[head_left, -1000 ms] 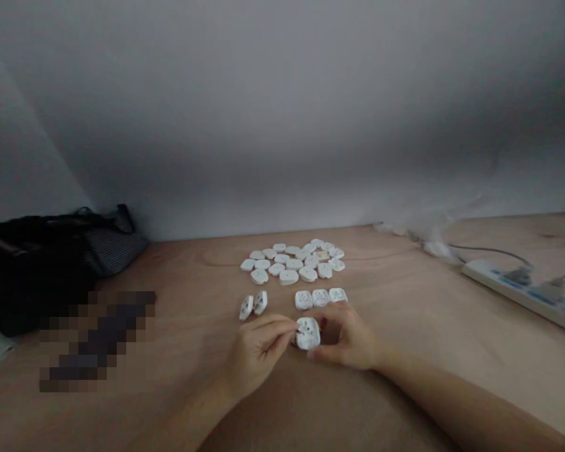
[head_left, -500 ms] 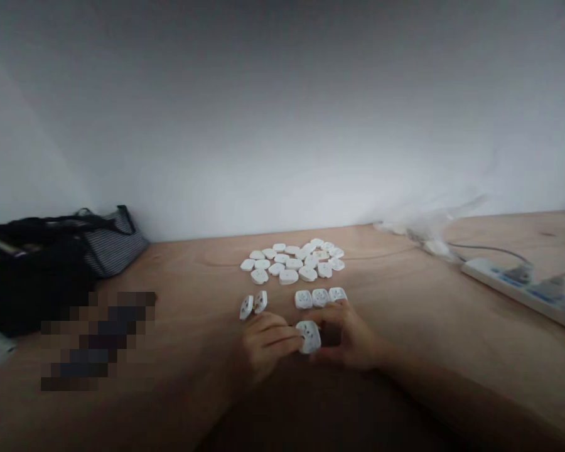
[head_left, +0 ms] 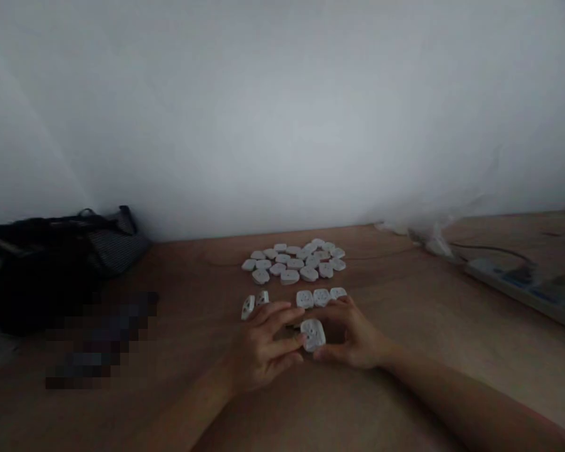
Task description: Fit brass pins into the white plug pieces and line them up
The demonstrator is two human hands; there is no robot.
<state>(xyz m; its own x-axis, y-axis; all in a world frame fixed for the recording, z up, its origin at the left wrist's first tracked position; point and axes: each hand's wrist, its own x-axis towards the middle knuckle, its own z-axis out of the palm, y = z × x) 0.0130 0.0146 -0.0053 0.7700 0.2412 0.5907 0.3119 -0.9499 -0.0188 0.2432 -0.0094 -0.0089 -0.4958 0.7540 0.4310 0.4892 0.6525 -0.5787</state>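
A white plug adapter (head_left: 313, 336) with slots in its rounded-square face is tilted up between my hands, low over the table. My right hand (head_left: 353, 333) pinches it, thumb at the lower edge and fingers behind the top. My left hand (head_left: 266, 345) has its fingers apart, with one fingertip touching the adapter's left side. Beyond my right fingers lies a short row of white adapters (head_left: 304, 299), the rightmost partly covered. Past my left knuckles, two adapters stand on edge, the nearer-left adapter (head_left: 248, 307) in fuller view than the other adapter (head_left: 262, 297).
Several more white adapters (head_left: 290, 276) lie grouped farther back on the wooden table (head_left: 193, 326). A power strip (head_left: 522, 292) with plugs and cords is at the right, near a clear plastic bag (head_left: 435, 238). At left are a dark bag (head_left: 37, 276) and a pixelated dark object (head_left: 106, 339).
My left fingers have spread and loosened from the adapter. The adapter has shifted slightly right, still in my right hand. The picture has become darker.
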